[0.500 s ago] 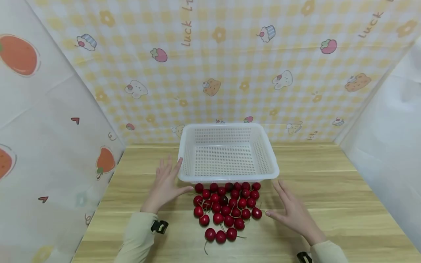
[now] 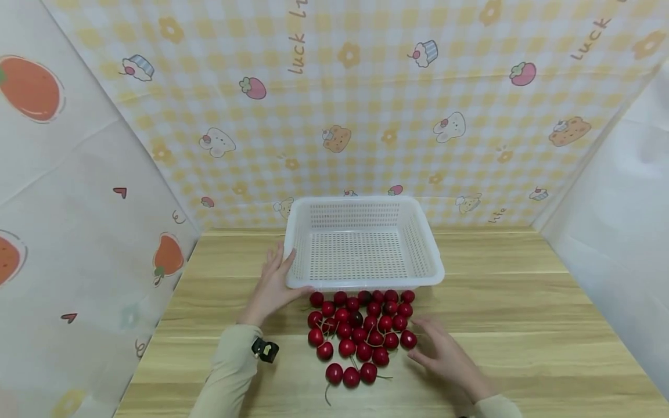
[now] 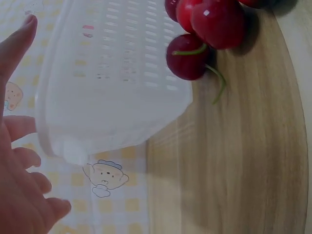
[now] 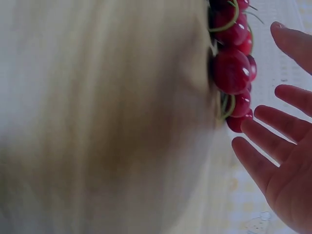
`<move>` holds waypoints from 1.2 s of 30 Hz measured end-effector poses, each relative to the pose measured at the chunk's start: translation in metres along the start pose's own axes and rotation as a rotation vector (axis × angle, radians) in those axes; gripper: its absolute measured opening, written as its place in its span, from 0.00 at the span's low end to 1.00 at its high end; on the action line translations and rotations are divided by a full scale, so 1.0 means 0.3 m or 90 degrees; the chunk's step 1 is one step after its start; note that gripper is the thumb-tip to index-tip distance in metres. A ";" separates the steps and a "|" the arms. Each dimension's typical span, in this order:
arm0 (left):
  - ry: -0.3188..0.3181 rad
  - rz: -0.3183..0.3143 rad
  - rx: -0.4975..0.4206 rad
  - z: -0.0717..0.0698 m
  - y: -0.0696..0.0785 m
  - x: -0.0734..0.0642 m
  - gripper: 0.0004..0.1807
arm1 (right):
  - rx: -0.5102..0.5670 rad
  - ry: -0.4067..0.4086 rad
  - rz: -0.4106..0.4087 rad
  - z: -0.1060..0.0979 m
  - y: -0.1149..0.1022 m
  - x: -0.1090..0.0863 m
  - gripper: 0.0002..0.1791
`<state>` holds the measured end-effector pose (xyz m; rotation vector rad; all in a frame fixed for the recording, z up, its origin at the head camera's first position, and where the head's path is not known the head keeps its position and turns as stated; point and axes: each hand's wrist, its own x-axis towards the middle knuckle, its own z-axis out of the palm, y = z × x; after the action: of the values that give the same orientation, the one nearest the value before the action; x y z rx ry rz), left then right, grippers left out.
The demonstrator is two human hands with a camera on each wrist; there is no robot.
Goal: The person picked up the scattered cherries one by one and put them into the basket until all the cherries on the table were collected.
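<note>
A white perforated plastic basket stands at the back of the wooden table with nothing in it. At its front left corner is my left hand, thumb spread from the fingers. In the left wrist view the fingers reach the basket's rim; whether they touch it I cannot tell. Red cherries, several with green stems, lie in a cluster in front of the basket. Beside the cluster's right side is my right hand, fingers extended and holding nothing. The right wrist view shows its fingers spread near the cherries.
Three cherries lie in a short row at the front of the cluster. Behind the basket rises a yellow checked cloth. A white printed sheet hangs on the left, and another white sheet on the right.
My left hand has moved right, closer to the basket's left corner. My right hand has moved left and toward me, nearer the cherries. The basket and the cherries have stayed in place.
</note>
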<state>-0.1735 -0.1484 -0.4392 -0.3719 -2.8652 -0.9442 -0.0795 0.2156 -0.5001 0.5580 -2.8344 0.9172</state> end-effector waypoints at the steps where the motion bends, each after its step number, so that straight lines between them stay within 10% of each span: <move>1: 0.003 0.004 0.001 0.002 -0.003 0.002 0.55 | 0.002 0.000 -0.004 0.008 0.001 -0.001 0.35; 16: -0.009 -0.030 -0.026 0.039 -0.006 0.055 0.63 | 0.008 0.012 -0.074 0.061 0.007 0.010 0.26; 36: -0.029 -0.016 0.019 0.062 0.006 0.102 0.73 | 0.002 -0.044 -0.037 0.057 0.000 0.029 0.21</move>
<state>-0.2031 -0.1299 -0.4477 -0.3592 -2.9279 -0.9076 -0.0874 0.2028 -0.5122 0.6814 -2.8606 0.9095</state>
